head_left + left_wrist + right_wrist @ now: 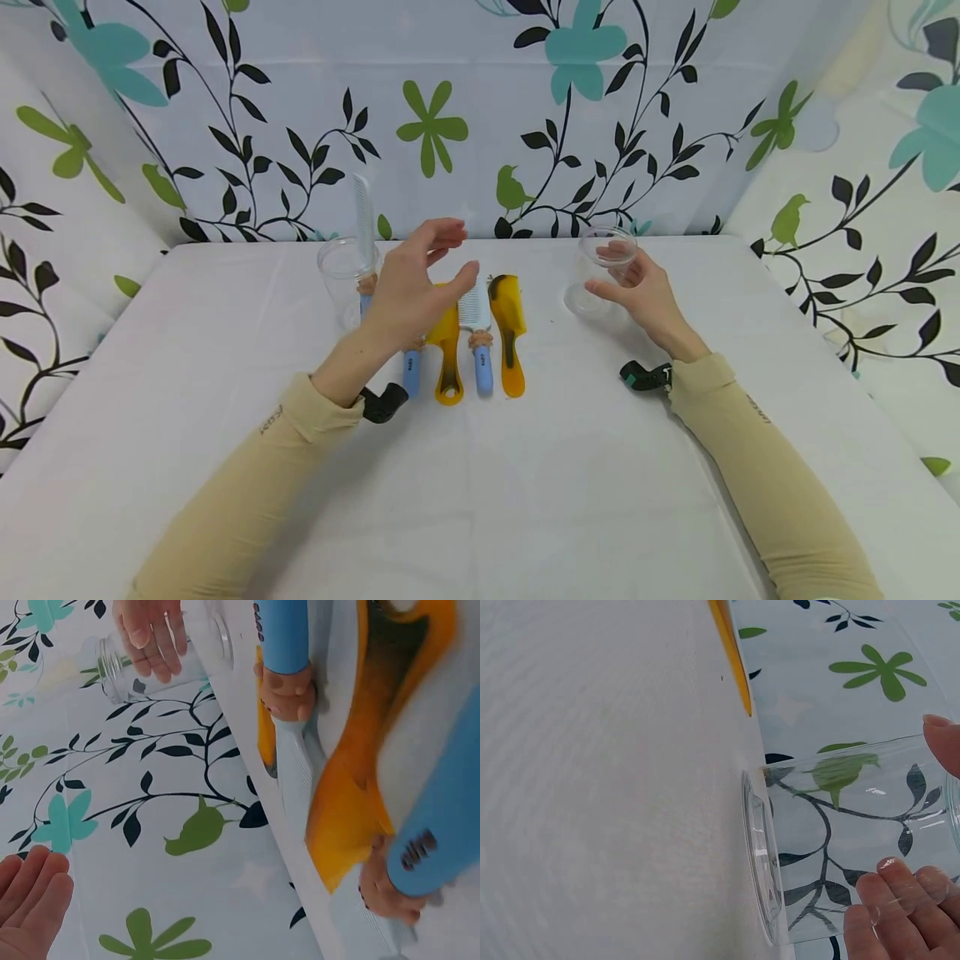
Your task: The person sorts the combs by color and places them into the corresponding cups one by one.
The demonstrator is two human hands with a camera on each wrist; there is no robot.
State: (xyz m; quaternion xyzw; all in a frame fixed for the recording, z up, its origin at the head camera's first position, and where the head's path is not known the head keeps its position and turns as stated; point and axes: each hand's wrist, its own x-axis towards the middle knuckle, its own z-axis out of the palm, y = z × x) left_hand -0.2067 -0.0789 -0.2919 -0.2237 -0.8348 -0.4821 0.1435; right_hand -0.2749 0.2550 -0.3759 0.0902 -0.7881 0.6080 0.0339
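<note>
My left hand [420,283] hovers over the row of combs, thumb and fingers spread, holding nothing. Behind it, a white comb with a blue handle [363,212] stands in a clear jar [339,271], partly hidden by that hand. Below the hand lie a yellow-and-dark comb [447,367], two blue-handled combs [482,367] [411,375] and another yellow comb [512,333]. Over at the right, my right hand [645,292] holds a second clear jar [588,287], thumb on one side and fingers round the other. In the right wrist view the fingers [907,915] show against the glass jar [840,825].
A white cloth [480,500] covers the table under everything. Patterned fabric [300,67] with leaves, birds and flowers hangs behind and at both sides. Dark wrist cameras [384,404] sit at both sleeve cuffs.
</note>
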